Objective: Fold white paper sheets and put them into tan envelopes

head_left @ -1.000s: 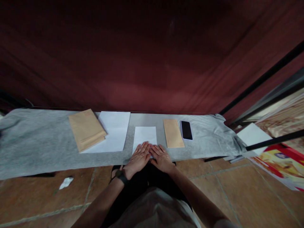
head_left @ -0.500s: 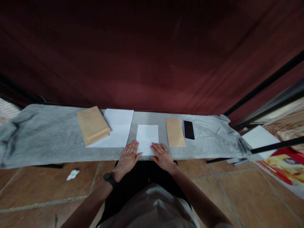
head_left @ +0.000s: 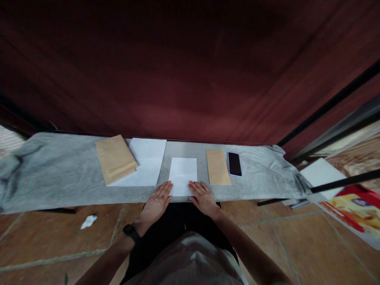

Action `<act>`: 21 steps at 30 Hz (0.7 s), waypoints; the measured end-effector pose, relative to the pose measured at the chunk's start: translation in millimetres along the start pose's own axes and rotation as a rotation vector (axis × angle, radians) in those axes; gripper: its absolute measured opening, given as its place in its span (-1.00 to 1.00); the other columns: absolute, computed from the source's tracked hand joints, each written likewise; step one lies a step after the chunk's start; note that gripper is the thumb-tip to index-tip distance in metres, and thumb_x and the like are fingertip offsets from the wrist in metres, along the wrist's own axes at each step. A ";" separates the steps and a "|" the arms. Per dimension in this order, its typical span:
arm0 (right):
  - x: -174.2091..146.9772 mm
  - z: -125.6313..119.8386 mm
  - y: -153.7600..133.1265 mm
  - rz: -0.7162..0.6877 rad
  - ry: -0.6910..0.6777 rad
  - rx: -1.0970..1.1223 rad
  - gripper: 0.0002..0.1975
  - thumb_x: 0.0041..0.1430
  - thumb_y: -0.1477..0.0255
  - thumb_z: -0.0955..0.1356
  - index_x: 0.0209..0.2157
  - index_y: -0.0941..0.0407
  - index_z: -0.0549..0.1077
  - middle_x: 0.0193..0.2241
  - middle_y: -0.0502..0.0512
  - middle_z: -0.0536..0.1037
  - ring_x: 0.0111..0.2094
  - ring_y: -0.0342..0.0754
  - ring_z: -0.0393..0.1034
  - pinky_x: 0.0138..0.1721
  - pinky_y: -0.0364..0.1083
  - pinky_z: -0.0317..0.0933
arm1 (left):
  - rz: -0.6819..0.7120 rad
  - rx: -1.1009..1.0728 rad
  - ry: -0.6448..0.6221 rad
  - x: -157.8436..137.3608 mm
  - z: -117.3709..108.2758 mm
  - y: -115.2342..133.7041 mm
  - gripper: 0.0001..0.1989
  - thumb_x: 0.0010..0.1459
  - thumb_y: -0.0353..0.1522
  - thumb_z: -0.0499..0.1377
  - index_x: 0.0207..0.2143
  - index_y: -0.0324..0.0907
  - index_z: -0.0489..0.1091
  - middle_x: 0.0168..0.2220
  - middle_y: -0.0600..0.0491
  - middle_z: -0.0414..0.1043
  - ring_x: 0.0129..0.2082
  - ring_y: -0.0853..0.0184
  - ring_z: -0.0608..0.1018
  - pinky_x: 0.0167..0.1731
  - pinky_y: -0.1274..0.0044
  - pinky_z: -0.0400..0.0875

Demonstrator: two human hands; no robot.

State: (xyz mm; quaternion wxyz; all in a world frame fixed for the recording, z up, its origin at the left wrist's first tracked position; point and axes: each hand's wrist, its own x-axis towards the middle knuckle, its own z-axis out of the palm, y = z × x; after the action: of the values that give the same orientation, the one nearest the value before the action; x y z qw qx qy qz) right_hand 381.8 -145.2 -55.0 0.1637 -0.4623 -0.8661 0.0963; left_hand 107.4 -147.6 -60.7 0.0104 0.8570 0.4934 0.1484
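A small white sheet of paper point(head_left: 183, 174) lies flat on the grey cloth-covered surface in front of me; whether it is folded I cannot tell. My left hand point(head_left: 158, 199) rests flat at its lower left edge, fingers stretched out. At the lower right edge lies my right hand point(head_left: 203, 198), also flat, with its fingertips on the paper. To the right of the sheet is a single brown envelope point(head_left: 218, 167). On the left, a stack of brown envelopes point(head_left: 115, 157) partly covers larger white paper point(head_left: 148, 160).
A phone point(head_left: 234, 164) with a dark screen lies right of the single envelope. The grey cloth point(head_left: 68, 170) drapes over a narrow table against a dark red panel point(head_left: 184, 79). Crumpled white paper point(head_left: 88, 221) is on the tiled floor. A red and yellow box point(head_left: 356, 209) stands at right.
My left hand has slid slightly down along the left edge of the small sheet. My right hand stays nearly in place. The view has shifted a little.
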 end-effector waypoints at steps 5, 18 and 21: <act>6.1 -1.5 1.2 0.051 0.005 0.064 -0.46 0.29 0.28 0.36 0.27 0.01 0.29 0.29 0.08 0.31 0.28 0.03 0.22 0.34 0.14 0.01 | -0.022 0.037 -0.060 9.2 -2.0 5.0 -0.51 0.28 -0.35 0.00 0.23 -0.24 0.30 0.28 -0.18 0.29 0.28 0.10 0.35 0.24 0.23 0.27; 8.9 -2.0 -0.6 0.095 0.042 0.166 -0.50 0.24 0.38 0.40 0.21 0.00 0.38 0.26 0.07 0.36 0.26 0.03 0.25 0.33 0.16 0.03 | 0.008 0.086 -0.219 23.5 -26.7 16.2 -0.46 0.14 -0.54 0.02 0.19 -0.29 0.35 0.22 -0.23 0.37 0.21 0.13 0.44 0.20 0.32 0.30; 11.2 -1.4 0.8 0.094 0.057 0.194 -0.55 0.25 0.44 0.38 0.17 0.01 0.42 0.24 0.08 0.39 0.24 0.03 0.28 0.32 0.17 0.05 | -0.018 0.021 -0.178 26.7 -28.1 14.4 -0.53 0.20 -0.53 0.01 0.14 -0.28 0.39 0.18 -0.20 0.42 0.19 0.15 0.45 0.19 0.32 0.32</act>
State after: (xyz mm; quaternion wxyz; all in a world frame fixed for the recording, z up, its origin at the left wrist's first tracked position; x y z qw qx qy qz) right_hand 377.2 -135.5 -51.7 0.2276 -0.4871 -0.8250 0.1738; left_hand 124.6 -136.0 -25.0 0.0464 0.8622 0.5000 0.0665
